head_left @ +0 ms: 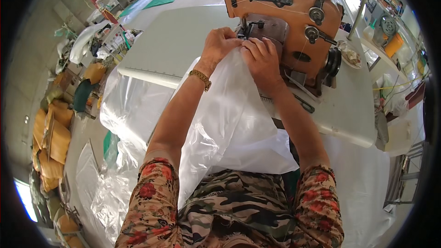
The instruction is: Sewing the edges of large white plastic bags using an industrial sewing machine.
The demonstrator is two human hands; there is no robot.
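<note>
Both my hands are at the needle end of an orange-brown sewing machine (294, 23). My left hand (219, 46), with a gold-coloured watch on its wrist, pinches the upper edge of a translucent white plastic sheet (220, 115). Close beside it, my right hand (262, 62) grips the same edge with bent fingers. The fingertips of both hands nearly meet just in front of the presser foot (245, 30). From there the sheet hangs over the table's front edge onto my lap.
The pale sewing table (170, 36) spreads to both sides, with a dark-handled tool (304, 104) lying right of my forearm. A small dish (350, 57) stands behind the handwheel (333, 62). Crumpled clear plastic (117, 188) fills the floor at left, near brown bundles (53, 138).
</note>
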